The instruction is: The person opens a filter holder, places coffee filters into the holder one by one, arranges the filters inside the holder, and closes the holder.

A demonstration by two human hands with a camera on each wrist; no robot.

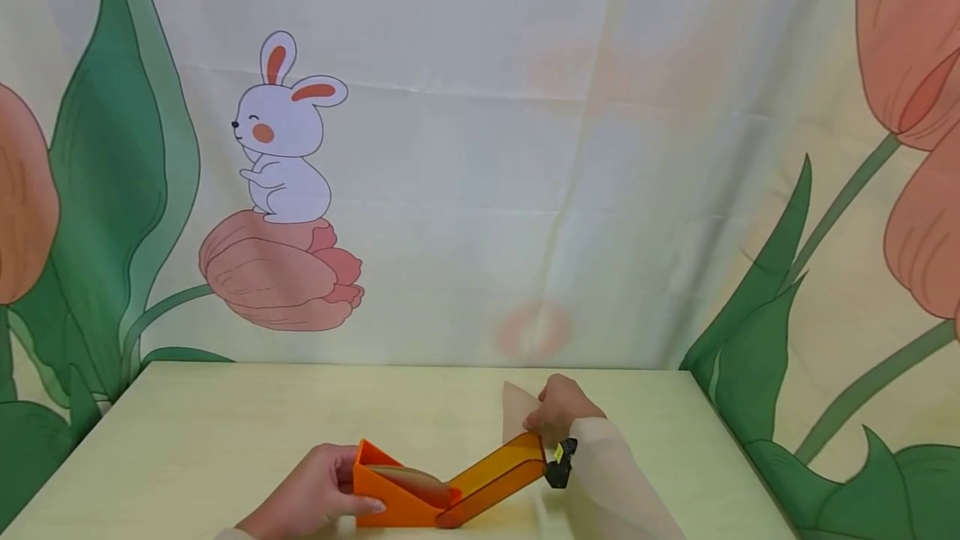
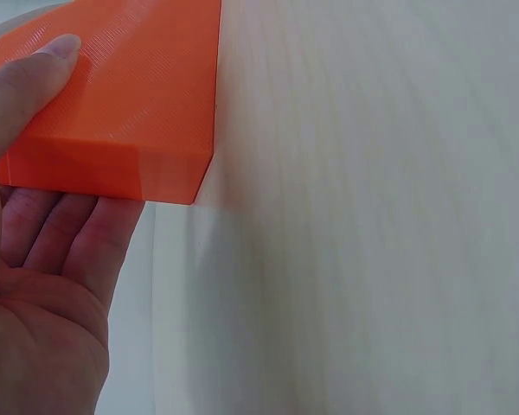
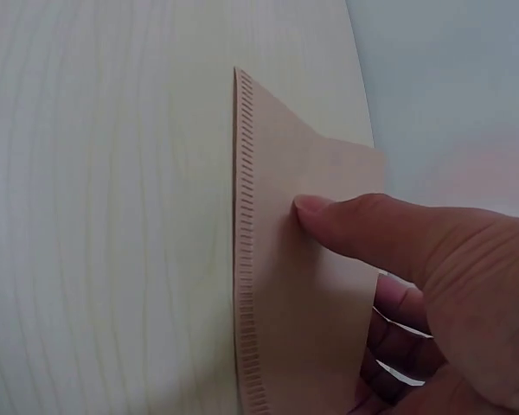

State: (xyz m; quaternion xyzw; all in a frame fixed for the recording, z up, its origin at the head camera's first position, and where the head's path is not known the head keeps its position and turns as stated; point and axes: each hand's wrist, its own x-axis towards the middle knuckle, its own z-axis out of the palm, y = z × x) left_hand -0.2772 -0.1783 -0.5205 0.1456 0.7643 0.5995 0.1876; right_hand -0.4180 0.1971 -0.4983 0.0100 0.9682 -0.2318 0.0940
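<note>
An orange filter holder box stands at the table's front, and my left hand grips its left end, thumb on the near side. In the left wrist view the fingers reach behind the orange box. Brown paper coffee filters lie inside it. Its see-through amber lid is swung open to the right. Beyond the lid, my right hand pinches one coffee filter with the thumb on its face. That filter has a crimped seam along one edge and is held upright, apart from the box.
The pale wood-look table ends at a hanging cloth backdrop printed with a rabbit and tulips. A small black device sits at the right wrist, overlapping the lid's end in the head view.
</note>
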